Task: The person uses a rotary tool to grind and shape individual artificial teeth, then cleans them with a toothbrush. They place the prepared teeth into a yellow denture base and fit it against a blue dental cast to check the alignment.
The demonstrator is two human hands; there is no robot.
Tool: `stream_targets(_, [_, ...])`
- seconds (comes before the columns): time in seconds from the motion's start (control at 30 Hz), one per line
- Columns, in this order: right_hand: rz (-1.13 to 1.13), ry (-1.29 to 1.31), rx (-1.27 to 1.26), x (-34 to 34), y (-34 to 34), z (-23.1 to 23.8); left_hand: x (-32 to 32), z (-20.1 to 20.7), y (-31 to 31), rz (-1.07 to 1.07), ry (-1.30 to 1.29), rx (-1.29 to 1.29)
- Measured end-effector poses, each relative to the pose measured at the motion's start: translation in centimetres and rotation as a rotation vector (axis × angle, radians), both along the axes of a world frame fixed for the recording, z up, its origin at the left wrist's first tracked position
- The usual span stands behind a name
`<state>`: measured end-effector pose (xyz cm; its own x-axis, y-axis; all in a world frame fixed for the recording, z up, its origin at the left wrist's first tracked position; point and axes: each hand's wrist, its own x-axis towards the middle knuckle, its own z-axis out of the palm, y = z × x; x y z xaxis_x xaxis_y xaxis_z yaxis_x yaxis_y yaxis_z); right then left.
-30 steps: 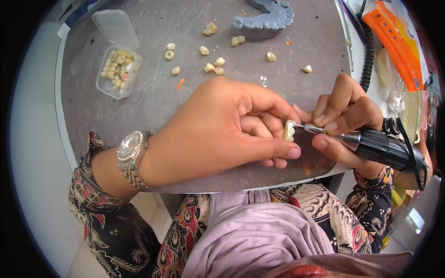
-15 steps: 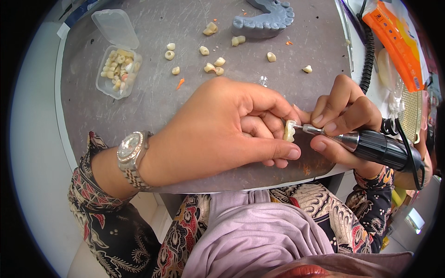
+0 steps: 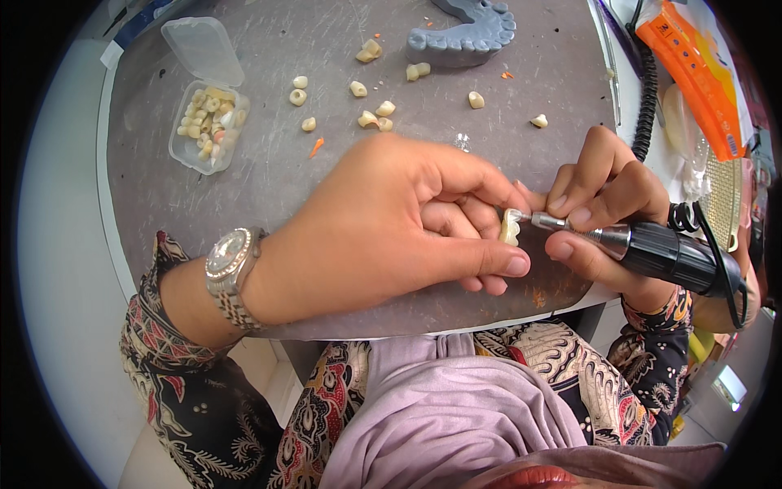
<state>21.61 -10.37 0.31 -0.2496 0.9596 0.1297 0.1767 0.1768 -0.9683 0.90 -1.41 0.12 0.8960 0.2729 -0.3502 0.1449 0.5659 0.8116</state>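
Note:
Between the thumb and fingers of my left hand (image 3: 383,220) is a cream-coloured dental crown piece (image 3: 511,228), several bumps showing along its edge. Part of it is hidden by the fingers. My right hand (image 3: 611,200) is closed around a rotary handpiece (image 3: 664,254) with a black body and a silver front. It is held like a pen, and the thin bit at its tip meets the upper part of the crown piece. Both hands are close together above the near right part of the grey mat (image 3: 269,122).
At the back left, an open clear plastic box (image 3: 209,130) holds many tooth pieces. Loose crowns (image 3: 358,89) lie scattered across the mat. A grey dental arch model (image 3: 464,45) sits at the back. On the right are a coiled black cord (image 3: 646,106) and an orange packet (image 3: 692,77).
My right hand and the handpiece have shifted very slightly, and the bit now touches the crown piece a little higher. The crown piece has turned slightly in my left hand.

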Motion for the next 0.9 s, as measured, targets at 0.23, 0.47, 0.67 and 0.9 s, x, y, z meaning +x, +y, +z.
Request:
stream_targets(0.23, [-0.169, 0.141, 0.074, 0.6, 0.3, -0.5, 0.0, -0.2, 0.1, 0.006, -0.006, 0.107])
stream_targets(0.47, [-0.309, 0.212, 0.098, 1.2, 0.6, -0.5, 0.0, -0.3, 0.1, 0.04, -0.074, 0.065])
stream_targets(0.67, [-0.353, 0.087, 0.024, 2.0, 0.6, 0.3, -0.3, -0.6, 0.2, 0.054, -0.109, 0.063])
stream_targets(0.9, [-0.631, -0.181, -0.101, 2.8, 1.8, 0.8, -0.4, -0.6, 0.8, 0.047, -0.114, 0.09])
